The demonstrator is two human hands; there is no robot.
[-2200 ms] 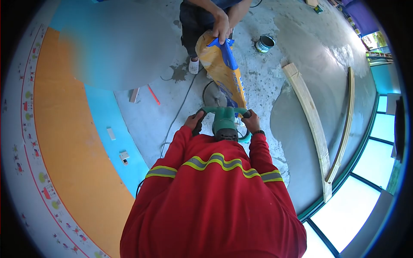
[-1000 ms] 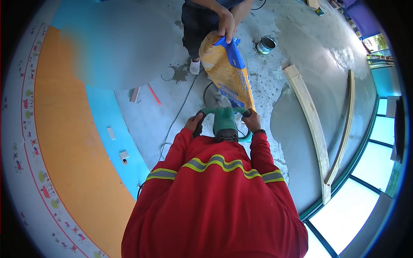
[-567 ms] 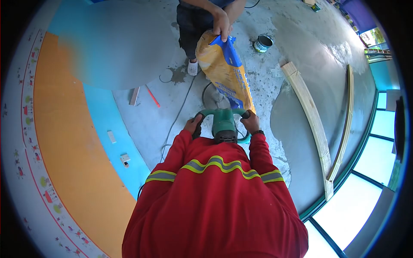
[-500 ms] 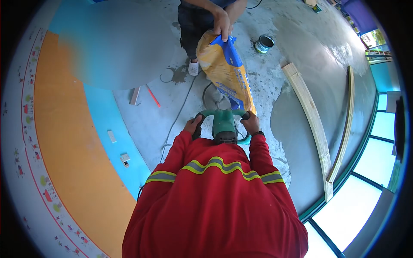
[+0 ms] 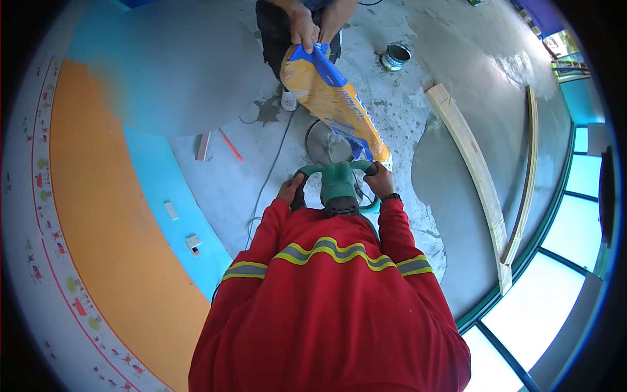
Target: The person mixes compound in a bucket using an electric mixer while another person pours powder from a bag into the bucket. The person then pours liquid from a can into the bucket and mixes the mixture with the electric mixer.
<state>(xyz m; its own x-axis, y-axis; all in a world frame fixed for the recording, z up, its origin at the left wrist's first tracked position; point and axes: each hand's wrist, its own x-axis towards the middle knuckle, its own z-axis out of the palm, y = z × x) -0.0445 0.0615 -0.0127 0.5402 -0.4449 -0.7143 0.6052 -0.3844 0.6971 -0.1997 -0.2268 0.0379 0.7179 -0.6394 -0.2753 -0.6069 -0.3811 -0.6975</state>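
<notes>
A green handheld paddle mixer (image 5: 338, 179) is upright in front of my body. My left hand (image 5: 289, 188) is closed round its left black grip, and my right hand (image 5: 381, 181) round the right one. The mixer's shaft goes down into a round bucket (image 5: 318, 142), whose contents look greyish and are partly hidden. Above the bucket, a co-worker's hands (image 5: 305, 29) hold a yellow and blue bag (image 5: 339, 98) tilted, its lower end beside my right hand. The bag's mouth is hidden.
A dark bucket (image 5: 396, 57) stands on the floor beyond. Long wooden boards (image 5: 467, 153) lie on the right, over smooth wet-looking floor. A red stick (image 5: 231, 145) and a short plank (image 5: 203, 146) lie left. A cable (image 5: 273, 171) runs along the floor near the orange-blue wall.
The co-worker's hands and the upper end of the bag have shifted left, so the bag slants more. My hands stay on the mixer grips. The view has shifted slightly.
</notes>
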